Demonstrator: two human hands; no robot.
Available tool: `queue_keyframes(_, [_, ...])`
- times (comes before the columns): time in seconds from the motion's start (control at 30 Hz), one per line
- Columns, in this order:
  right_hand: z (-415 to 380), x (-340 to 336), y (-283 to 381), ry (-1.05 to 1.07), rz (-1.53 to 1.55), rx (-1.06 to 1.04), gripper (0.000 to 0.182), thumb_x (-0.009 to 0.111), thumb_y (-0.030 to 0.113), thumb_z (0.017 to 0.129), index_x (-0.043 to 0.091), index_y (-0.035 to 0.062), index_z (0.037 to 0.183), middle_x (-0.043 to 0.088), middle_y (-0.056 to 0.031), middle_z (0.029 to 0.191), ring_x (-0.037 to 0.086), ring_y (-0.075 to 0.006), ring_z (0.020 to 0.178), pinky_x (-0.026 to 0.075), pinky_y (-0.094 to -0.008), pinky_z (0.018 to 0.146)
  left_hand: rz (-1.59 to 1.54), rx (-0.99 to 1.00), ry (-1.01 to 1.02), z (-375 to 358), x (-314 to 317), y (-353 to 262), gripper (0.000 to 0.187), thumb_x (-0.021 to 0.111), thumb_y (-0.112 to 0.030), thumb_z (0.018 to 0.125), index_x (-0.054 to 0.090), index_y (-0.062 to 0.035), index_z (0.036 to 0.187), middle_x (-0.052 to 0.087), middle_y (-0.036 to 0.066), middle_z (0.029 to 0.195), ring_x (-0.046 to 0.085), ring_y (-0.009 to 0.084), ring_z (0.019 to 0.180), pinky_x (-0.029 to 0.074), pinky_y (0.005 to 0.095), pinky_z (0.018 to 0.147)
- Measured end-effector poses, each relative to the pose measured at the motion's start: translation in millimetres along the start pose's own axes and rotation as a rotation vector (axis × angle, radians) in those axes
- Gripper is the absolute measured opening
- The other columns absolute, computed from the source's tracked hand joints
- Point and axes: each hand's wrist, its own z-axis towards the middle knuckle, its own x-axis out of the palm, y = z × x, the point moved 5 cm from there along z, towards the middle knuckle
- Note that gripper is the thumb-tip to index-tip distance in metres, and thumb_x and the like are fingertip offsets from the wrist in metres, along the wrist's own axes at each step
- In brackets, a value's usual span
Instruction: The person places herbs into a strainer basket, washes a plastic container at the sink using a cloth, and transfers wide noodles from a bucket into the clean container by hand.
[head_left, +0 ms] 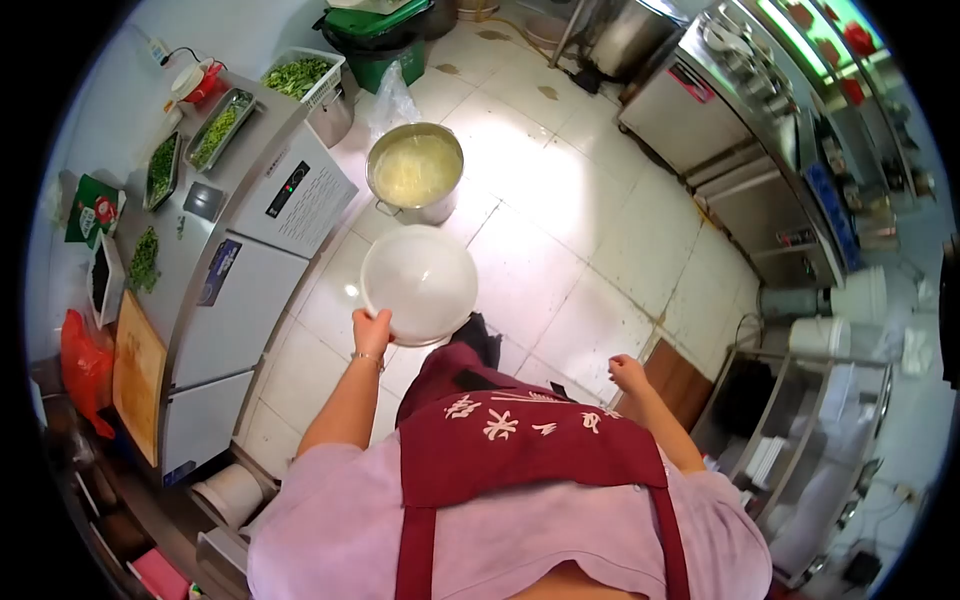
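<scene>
My left hand (pixel 371 333) grips the near rim of a round white basin (pixel 420 280), with fingers closed on its edge. The basin hangs in front of my legs, over the tiled floor. Just beyond it, a metal pot (pixel 432 205) stands on the floor, filled with something pale yellow. My right hand (pixel 628 372) is out to the side, away from the basin. Its fingers are curled in and nothing shows in them.
A steel counter (pixel 265 135) on the left carries trays of chopped greens (pixel 220 130) and a cutting board (pixel 138 375). A clear plastic bag (pixel 396 103) lies behind the pot. Metal cabinets (pixel 690 115) line the right, with a wire rack (pixel 800 440) nearer me.
</scene>
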Motion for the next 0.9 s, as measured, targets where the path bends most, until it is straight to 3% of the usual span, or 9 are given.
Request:
queue_keyframes(0.03, [21.2,2.3,38.9,0.049,-0.022,-0.001,0.03,0.053,0.022,0.083,0.061,0.0016,0.103,0.065,-0.0105,0.084,0.064,-0.0177,0.068,0.05,-0.0295,0.059,-0.038,-0.082,-0.054,22.5,-1.8,3.4,0.045,0.064,-0.019,0.071,0.042,0.0061,0.101,0.054,0.016,0.084,0.057,0.0214,0.064,0.05,0.0318,0.046])
queue_keyframes(0.1, [74.4,11.5,89.8,0.112,-0.23,-0.141,0.035,0.053,0.029,0.081,0.063,0.0033,0.103,0.066,-0.0158,0.089,0.064,-0.029,0.082,0.05,-0.0364,0.075,-0.086,-0.155,-0.098,56.9,-2.1,1.9,0.046,0.065,-0.02,0.071,0.042,0.0061,0.102,0.054,0.017,0.087,0.058,0.0221,0.066,0.051,0.0319,0.047])
queue_keyframes(0.2, [129.0,11.1,210.3,0.241,-0.525,-0.3,0.033,0.057,0.03,0.081,0.063,0.0063,0.104,0.065,-0.0143,0.095,0.063,-0.0292,0.085,0.05,-0.0362,0.076,-0.138,-0.212,-0.18,103.7,-1.7,-3.3,0.046,0.066,-0.023,0.071,0.042,0.004,0.1,0.053,0.015,0.085,0.056,0.0206,0.062,0.049,0.0311,0.045])
queue_keyframes(0.27, [170.4,11.6,275.5,0.27,-0.583,-0.393,0.036,0.058,0.032,0.079,0.063,0.0085,0.105,0.063,-0.0165,0.102,0.059,-0.033,0.096,0.046,-0.0382,0.085,-0.12,-0.181,-0.259,132.9,-6.7,12.3,0.043,0.067,-0.027,0.074,0.041,0.0003,0.095,0.051,0.011,0.079,0.054,0.0174,0.059,0.048,0.0299,0.044])
queue_keyframes(0.5, [335.4,74.1,457.4,0.46,-0.719,-0.76,0.042,0.061,0.035,0.075,0.06,0.0137,0.111,0.054,-0.0173,0.118,0.051,-0.0331,0.11,0.042,-0.038,0.094,-0.241,-0.374,-0.445,166.9,8.6,-9.2,0.041,0.066,-0.031,0.078,0.041,-0.0017,0.093,0.051,0.009,0.076,0.051,0.0153,0.061,0.047,0.0287,0.046])
queue_keyframes(0.57, [370.1,102.6,506.0,0.475,-0.787,-0.743,0.049,0.063,0.035,0.073,0.056,0.0154,0.118,0.045,-0.0193,0.128,0.048,-0.0349,0.114,0.04,-0.0374,0.097,-0.33,-0.466,-0.475,173.7,22.0,14.6,0.041,0.066,-0.025,0.079,0.042,0.0033,0.096,0.053,0.014,0.086,0.058,0.0208,0.067,0.049,0.0295,0.043])
queue_keyframes(0.63, [414.5,144.1,548.6,0.532,-0.833,-0.825,0.056,0.064,0.03,0.07,0.05,0.0177,0.123,0.04,-0.0194,0.132,0.051,-0.0376,0.109,0.043,-0.0395,0.094,-0.319,-0.517,-0.501,179.8,41.9,29.0,0.039,0.066,-0.025,0.079,0.042,0.0026,0.093,0.053,0.012,0.082,0.056,0.0188,0.062,0.049,0.0286,0.044])
queue_keyframes(0.8, [538.7,260.4,612.5,0.615,-1.36,-0.785,0.096,0.072,0.045,0.069,0.012,0.0314,0.143,0.008,-0.0127,0.149,0.02,-0.0411,0.132,0.035,-0.0538,0.099,-0.343,-0.622,-0.627,225.0,106.6,70.3,0.035,0.065,-0.025,0.08,0.042,0.0003,0.087,0.052,0.009,0.069,0.052,0.0153,0.049,0.049,0.0273,0.046])
queue_keyframes(0.9, [597.4,321.4,619.2,0.589,-1.45,-0.882,0.099,0.072,0.047,0.07,0.008,0.0328,0.143,0.005,-0.0109,0.15,0.016,-0.0422,0.134,0.034,-0.055,0.099,-0.378,-0.724,-0.67,247.7,140.0,104.7,0.035,0.066,-0.025,0.08,0.042,-0.0005,0.09,0.053,0.011,0.075,0.055,0.0171,0.055,0.05,0.0272,0.046])
